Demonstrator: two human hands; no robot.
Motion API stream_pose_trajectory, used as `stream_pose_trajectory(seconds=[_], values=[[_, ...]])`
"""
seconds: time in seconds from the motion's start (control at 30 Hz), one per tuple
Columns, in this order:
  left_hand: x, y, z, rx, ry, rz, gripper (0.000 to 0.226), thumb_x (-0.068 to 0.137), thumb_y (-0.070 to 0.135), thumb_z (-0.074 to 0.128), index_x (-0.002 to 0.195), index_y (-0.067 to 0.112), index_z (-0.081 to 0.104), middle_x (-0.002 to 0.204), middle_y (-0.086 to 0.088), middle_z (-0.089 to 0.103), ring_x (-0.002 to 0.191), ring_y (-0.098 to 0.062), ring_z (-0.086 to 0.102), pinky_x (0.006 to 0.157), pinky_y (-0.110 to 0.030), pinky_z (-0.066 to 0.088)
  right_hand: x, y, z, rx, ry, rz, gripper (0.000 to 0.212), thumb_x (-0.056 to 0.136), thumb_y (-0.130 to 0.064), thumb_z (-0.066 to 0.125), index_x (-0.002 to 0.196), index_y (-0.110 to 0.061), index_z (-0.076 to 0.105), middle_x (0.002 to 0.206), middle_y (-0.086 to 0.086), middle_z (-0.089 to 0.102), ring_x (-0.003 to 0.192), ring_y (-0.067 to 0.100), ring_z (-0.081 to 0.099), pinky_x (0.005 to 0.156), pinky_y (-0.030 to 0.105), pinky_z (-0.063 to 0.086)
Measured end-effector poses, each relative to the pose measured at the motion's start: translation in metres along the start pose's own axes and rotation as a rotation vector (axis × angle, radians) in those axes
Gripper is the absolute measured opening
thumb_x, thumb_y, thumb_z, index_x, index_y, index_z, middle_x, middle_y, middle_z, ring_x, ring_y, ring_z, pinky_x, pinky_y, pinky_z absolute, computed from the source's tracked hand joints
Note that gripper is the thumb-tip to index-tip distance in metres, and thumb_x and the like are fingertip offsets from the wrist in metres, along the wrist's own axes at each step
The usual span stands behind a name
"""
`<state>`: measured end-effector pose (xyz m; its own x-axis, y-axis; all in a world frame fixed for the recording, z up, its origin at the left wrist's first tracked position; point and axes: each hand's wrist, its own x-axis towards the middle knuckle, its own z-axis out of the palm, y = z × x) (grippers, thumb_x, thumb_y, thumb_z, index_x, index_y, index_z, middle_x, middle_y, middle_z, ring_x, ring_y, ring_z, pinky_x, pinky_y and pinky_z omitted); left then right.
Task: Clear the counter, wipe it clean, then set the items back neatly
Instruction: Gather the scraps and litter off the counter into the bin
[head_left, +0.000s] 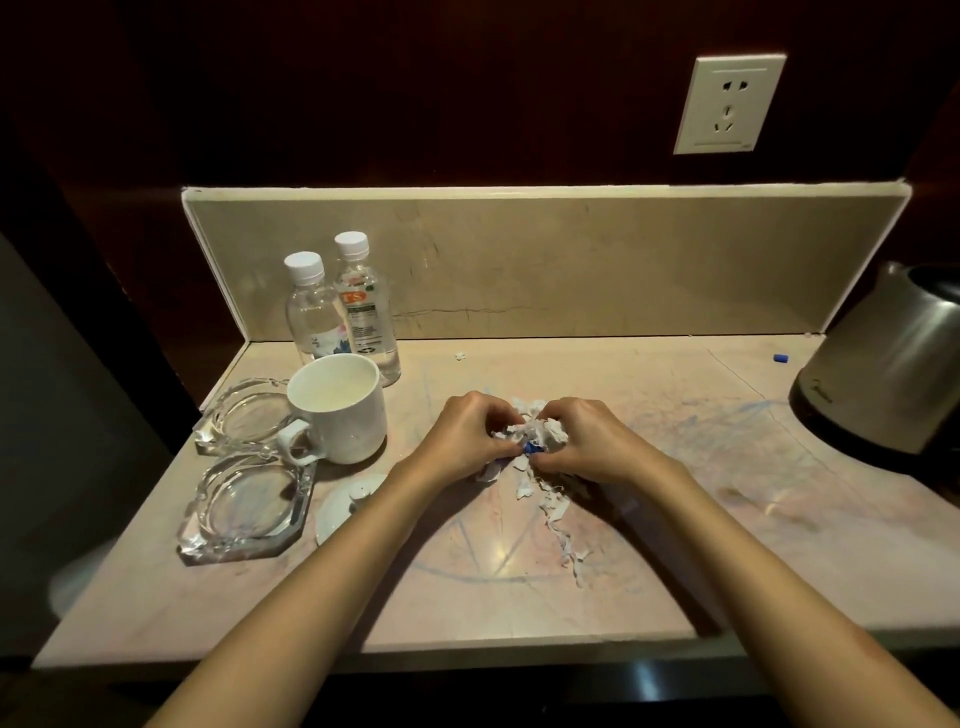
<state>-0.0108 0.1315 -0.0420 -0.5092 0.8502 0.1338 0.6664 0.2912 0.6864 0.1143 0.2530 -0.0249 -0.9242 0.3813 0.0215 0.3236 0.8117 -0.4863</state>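
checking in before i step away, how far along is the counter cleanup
Done: the two bottles, mug, its lid and two glass ashtrays are grouped at the left.
In hand: left hand and right hand both grip a shredding paper wad.
Left: blue scribbles and paper scraps remain; the kettle sits at the right edge.

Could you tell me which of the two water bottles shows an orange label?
The bottle farther back and to the right, nearest the wall; the front-left bottle shows no orange, only faint blue print low down.
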Motion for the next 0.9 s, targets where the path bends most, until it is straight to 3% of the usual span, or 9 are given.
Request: stream_pose_trajectory(seconds=[0.07, 0.17, 0.3, 0.47, 0.63, 0.73, 0.9], values=[[0.0, 0.0, 0.0, 0.01, -0.002, 0.01, 0.028, 0.076, 0.014, 0.079, 0.103, 0.011, 0.073, 0.095, 0.002, 0.071, 0.084, -0.006, 0.063, 0.074, -0.014, 0.049, 0.0, 0.001, 0.0, -0.019, 0.016, -0.008, 0.029, 0.077, -0.031, 0.071, 0.097, -0.01, 0.065, 0.089, 0.004, 0.063, 0.084, 0.022, 0.055, 0.063, 0.03, 0.041], [0.002, 0.0, -0.001, -0.023, -0.011, 0.007, 0.02, 0.075, 0.013, 0.079, 0.095, 0.012, 0.075, 0.087, 0.002, 0.072, 0.078, -0.006, 0.065, 0.067, -0.011, 0.048, 0.0, 0.001, 0.001, -0.018, 0.021, 0.005, 0.025, 0.073, -0.03, 0.072, 0.082, -0.008, 0.064, 0.072, 0.004, 0.061, 0.071, 0.022, 0.054, 0.055, 0.031, 0.037], [0.005, 0.001, -0.002, -0.082, -0.039, -0.007, 0.015, 0.073, 0.008, 0.078, 0.086, 0.015, 0.075, 0.078, 0.0, 0.074, 0.069, -0.006, 0.067, 0.068, -0.024, 0.055, 0.002, 0.003, -0.001, -0.011, -0.003, -0.004, 0.026, 0.068, -0.029, 0.072, 0.076, -0.007, 0.063, 0.068, 0.006, 0.062, 0.066, 0.022, 0.056, 0.055, 0.033, 0.041], [0.01, 0.003, -0.01, -0.218, -0.064, -0.031, 0.019, 0.071, 0.011, 0.082, 0.088, 0.017, 0.075, 0.083, 0.0, 0.074, 0.078, -0.012, 0.07, 0.072, -0.029, 0.058, 0.002, 0.008, -0.015, 0.172, 0.003, 0.05, 0.022, 0.067, -0.029, 0.072, 0.082, -0.014, 0.068, 0.072, 0.002, 0.069, 0.067, 0.016, 0.065, 0.057, 0.034, 0.051], [0.011, 0.004, -0.013, -0.287, -0.091, -0.041, 0.019, 0.072, 0.009, 0.081, 0.086, 0.019, 0.073, 0.085, -0.003, 0.074, 0.077, -0.013, 0.069, 0.075, -0.033, 0.059, 0.0, 0.009, -0.016, 0.235, 0.008, 0.05, 0.022, 0.063, -0.033, 0.069, 0.08, -0.019, 0.069, 0.07, -0.004, 0.068, 0.064, 0.007, 0.06, 0.058, 0.026, 0.047], [0.009, 0.0, -0.011, -0.318, -0.102, -0.065, 0.019, 0.071, 0.007, 0.082, 0.085, 0.017, 0.073, 0.086, -0.007, 0.074, 0.079, -0.018, 0.07, 0.077, -0.036, 0.059, 0.001, 0.018, -0.005, 0.254, 0.025, 0.066, 0.017, 0.071, -0.03, 0.074, 0.086, -0.022, 0.069, 0.078, -0.004, 0.07, 0.074, 0.009, 0.063, 0.065, 0.027, 0.047], [0.008, -0.004, -0.007, -0.327, -0.108, -0.084, 0.018, 0.073, 0.005, 0.08, 0.087, 0.015, 0.073, 0.085, -0.008, 0.075, 0.079, -0.02, 0.072, 0.074, -0.035, 0.059, -0.001, 0.026, 0.007, 0.224, 0.063, 0.051, 0.034, 0.075, -0.033, 0.077, 0.104, -0.019, 0.068, 0.094, -0.005, 0.068, 0.087, 0.011, 0.062, 0.071, 0.025, 0.046]])
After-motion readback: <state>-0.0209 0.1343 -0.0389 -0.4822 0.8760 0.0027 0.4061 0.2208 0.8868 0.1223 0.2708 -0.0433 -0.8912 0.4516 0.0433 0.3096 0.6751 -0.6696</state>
